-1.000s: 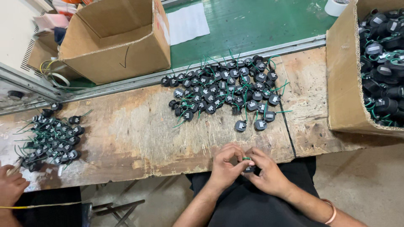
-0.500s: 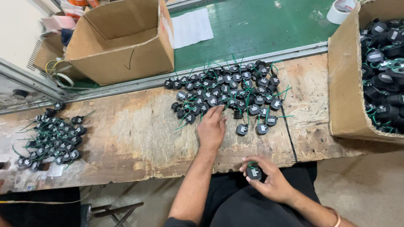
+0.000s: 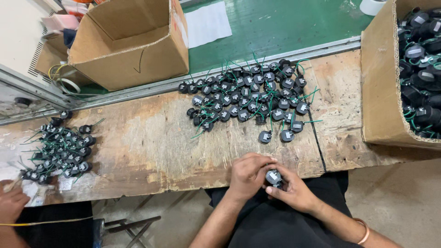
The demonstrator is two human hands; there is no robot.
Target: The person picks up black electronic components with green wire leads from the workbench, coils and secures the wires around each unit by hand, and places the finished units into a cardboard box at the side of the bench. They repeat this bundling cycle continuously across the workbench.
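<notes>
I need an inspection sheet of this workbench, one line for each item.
Surface: worn wooden bench, scratched.
Job's things: small black part held in both hands; pile of black parts with green wires.
Clutter: second pile; open empty box; box full of parts.
Hands: left hand and right hand close on the part.
Cables: coiled wire.
Surroundings: green mat; another person's hand.

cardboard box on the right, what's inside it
The cardboard box holds a heap of small black parts with green wires. Its bottom and the lower layers are covered, and the frame edge cuts the rest off.
</notes>
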